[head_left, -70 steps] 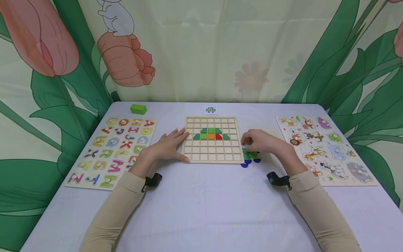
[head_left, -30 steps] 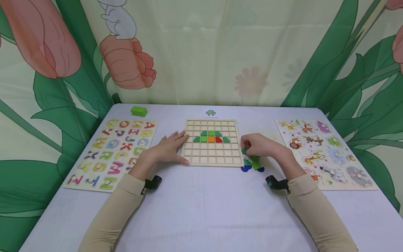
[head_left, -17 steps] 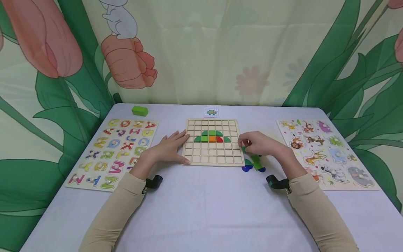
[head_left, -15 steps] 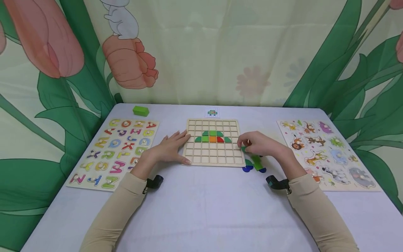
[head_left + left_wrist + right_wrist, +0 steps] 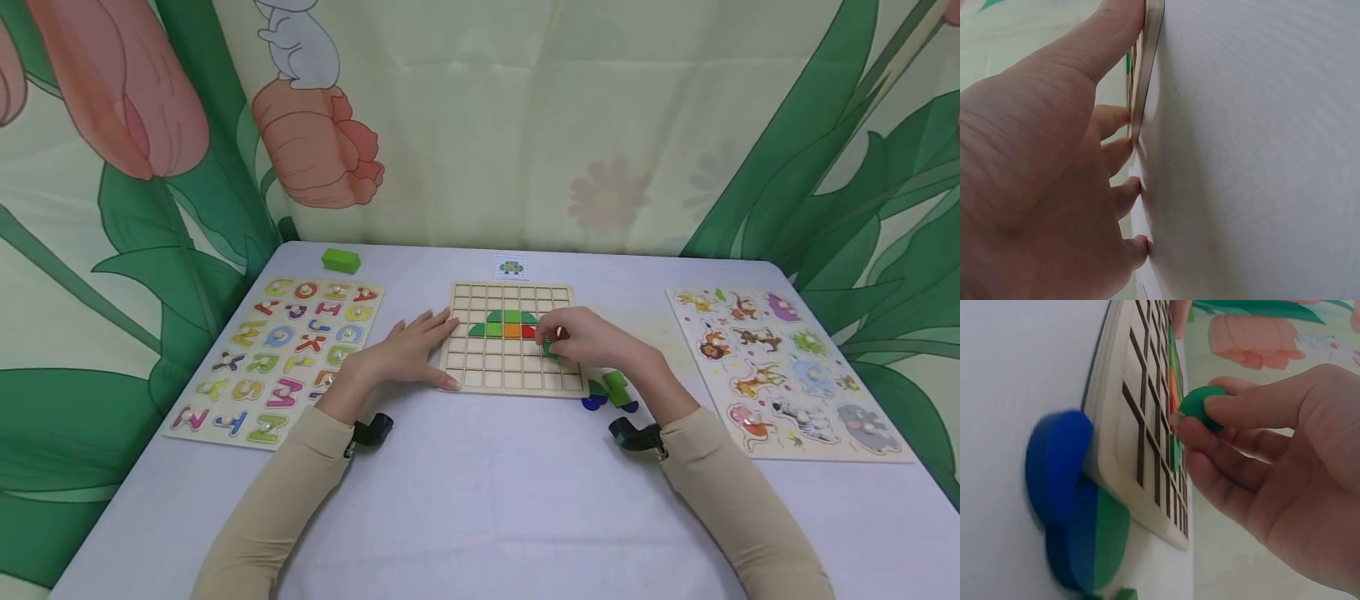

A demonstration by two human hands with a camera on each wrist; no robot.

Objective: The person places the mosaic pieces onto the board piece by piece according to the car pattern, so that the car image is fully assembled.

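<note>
A wooden grid board lies mid-table, with green, orange and red pieces set in several cells as a domed shape. My left hand rests at its left edge, fingers spread; in the left wrist view the thumb touches the board's side. Over the board's right part, my right hand pinches a green round-edged piece between thumb and fingers, tilted above the cells. Beside the board's lower right corner lie loose light green pieces and blue pieces.
Behind the board lies a small card showing a similar coloured figure on a grid. A letter puzzle board is on the left, an animal puzzle board on the right. A green block stands at the back left.
My right hand has moved left from the loose pieces to above the board, carrying the green piece. The light green pieces beside the board have shifted. My left hand keeps its place at the edge.
</note>
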